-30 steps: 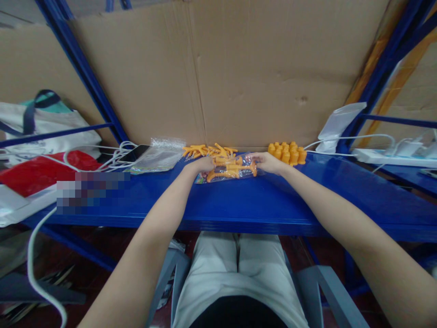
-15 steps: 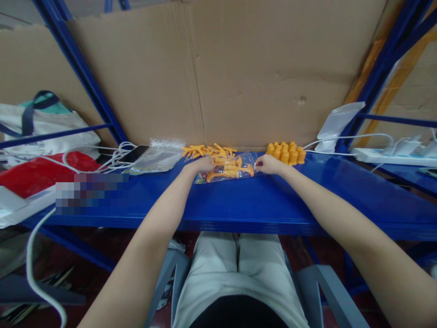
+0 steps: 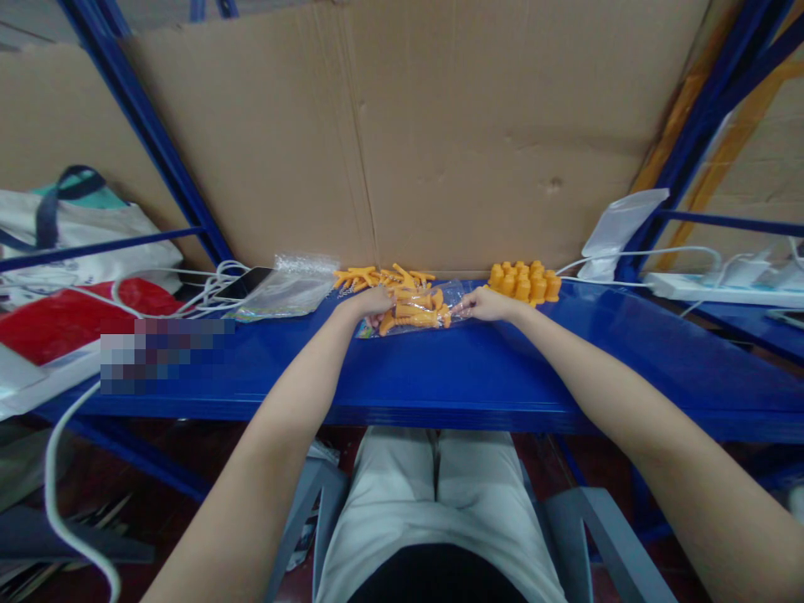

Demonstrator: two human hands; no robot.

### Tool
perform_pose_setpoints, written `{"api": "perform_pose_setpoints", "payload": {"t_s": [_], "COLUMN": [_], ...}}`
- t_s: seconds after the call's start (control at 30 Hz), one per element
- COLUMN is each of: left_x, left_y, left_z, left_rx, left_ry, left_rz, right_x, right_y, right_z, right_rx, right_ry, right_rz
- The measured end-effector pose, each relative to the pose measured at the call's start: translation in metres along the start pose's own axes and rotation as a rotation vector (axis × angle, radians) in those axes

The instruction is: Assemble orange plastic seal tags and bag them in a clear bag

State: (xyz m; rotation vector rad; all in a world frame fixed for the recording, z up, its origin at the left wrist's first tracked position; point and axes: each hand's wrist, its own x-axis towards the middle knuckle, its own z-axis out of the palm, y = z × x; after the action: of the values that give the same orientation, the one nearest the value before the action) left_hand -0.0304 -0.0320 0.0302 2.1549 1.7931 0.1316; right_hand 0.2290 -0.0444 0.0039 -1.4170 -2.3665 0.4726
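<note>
A clear plastic bag (image 3: 453, 293) with several orange plastic parts (image 3: 415, 310) in it lies on the blue table between my hands. My left hand (image 3: 375, 303) is closed on the bag's left end, its fingertips partly hidden by the plastic. At the right end, my right hand (image 3: 488, 304) has its fingers closed on the bag's edge, close to the orange parts. Behind the bag lies a pile of branching orange pieces (image 3: 411, 276) with small chains. A cluster of upright orange pieces (image 3: 524, 282) stands just beyond my right hand.
Flat clear plastic bags (image 3: 286, 293) lie to the left, near a dark phone (image 3: 248, 283) and white cables. Cardboard (image 3: 440, 151) walls off the back. A power strip (image 3: 703, 286) sits at right. The blue table (image 3: 440, 377) has its front edge by my lap.
My right hand has shifted slightly left, its fingers reaching further toward the bag. The orange parts inside have moved left at their right end. My left hand stays nearly still.
</note>
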Motion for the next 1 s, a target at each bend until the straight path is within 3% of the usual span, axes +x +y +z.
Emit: {"api": "perform_pose_setpoints", "payload": {"t_s": [0.17, 0.33, 0.73, 1.0], "left_x": [-0.001, 0.004, 0.005, 0.007], "left_y": [0.002, 0.003, 0.003, -0.004], "left_z": [-0.005, -0.009, -0.006, -0.004], "left_rx": [0.143, 0.297, 0.226, -0.051], "left_ry": [0.048, 0.212, 0.206, -0.072], "left_rz": [0.053, 0.108, 0.154, 0.061], "right_x": [-0.002, 0.002, 0.002, -0.003], "right_y": [-0.002, 0.003, 0.006, 0.000], "right_z": [0.000, 0.001, 0.004, 0.002], "right_rx": [0.014, 0.030, 0.111, 0.145], "right_ry": [-0.031, -0.071, -0.060, -0.037], "right_rz": [0.020, -0.006, -0.018, 0.052]}}
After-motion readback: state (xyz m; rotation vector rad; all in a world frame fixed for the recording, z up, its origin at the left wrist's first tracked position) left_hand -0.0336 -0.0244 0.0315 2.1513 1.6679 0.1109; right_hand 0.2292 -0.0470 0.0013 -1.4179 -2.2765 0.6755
